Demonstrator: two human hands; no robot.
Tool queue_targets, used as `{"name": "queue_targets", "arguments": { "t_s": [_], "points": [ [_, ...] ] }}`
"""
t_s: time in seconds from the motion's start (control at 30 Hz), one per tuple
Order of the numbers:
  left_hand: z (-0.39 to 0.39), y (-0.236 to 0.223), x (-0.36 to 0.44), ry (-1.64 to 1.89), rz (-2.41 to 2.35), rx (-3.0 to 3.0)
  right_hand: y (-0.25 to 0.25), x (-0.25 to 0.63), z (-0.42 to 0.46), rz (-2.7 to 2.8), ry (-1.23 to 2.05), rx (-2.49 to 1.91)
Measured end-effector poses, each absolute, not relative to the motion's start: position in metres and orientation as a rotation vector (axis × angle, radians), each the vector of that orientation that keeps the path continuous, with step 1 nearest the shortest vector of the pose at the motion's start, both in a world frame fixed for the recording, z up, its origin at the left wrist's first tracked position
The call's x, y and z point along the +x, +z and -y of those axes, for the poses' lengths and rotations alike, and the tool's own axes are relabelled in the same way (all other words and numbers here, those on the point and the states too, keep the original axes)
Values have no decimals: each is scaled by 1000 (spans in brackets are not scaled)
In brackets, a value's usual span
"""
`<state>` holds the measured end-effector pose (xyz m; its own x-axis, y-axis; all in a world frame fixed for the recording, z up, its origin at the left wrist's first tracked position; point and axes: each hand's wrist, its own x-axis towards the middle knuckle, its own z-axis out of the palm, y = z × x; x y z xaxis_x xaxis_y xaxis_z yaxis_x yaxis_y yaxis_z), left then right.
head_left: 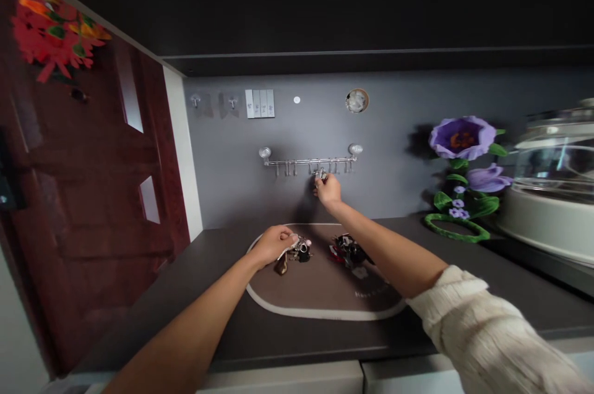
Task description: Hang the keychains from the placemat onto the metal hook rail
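Note:
My right hand (328,190) is raised to the hook rail (310,162) on the grey back wall. Its fingers pinch a small metallic key ring (323,175) just at the hooks; I cannot tell whether the ring is on one. Low over the brown mat (320,295), my left hand (275,244) has its fingers closed on a bunch of keys (302,250) with a pale strap and several trinkets. A brown fob (281,266) lies beneath that hand. To the right, partly behind my right forearm, another heap of dark and red keys (348,250) rests on the mat.
A purple knitted flower (464,137) and a white appliance (552,208) with a clear cover stand at the right. The dark cabinet (325,4) overhangs the counter (223,295). At the left are a red-brown door (93,184) and adhesive hooks (232,103) on the wall.

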<state>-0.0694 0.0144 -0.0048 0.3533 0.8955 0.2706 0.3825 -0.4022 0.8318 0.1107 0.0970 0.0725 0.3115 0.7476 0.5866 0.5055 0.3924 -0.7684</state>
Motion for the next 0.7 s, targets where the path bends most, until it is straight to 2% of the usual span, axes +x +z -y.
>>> {"name": "queue_targets", "arguments": {
  "t_s": [0.27, 0.4, 0.53, 0.7],
  "points": [
    [-11, -3, -66, 959, -1031, 1918, 109, 101, -62, 1303, 390, -1092],
    [-15, -2, -72, 991, -1130, 2084, 79, 101, -37, 1535, 578, -1117],
    [-14, 2, -79, 943, -1135, 2216, 42, 108, -7, 1873, 618, -1259],
    [-14, 5, -88, 1097, -1310, 2025, 38, 119, 16, 2142, 648, -1249]
  ]
}}
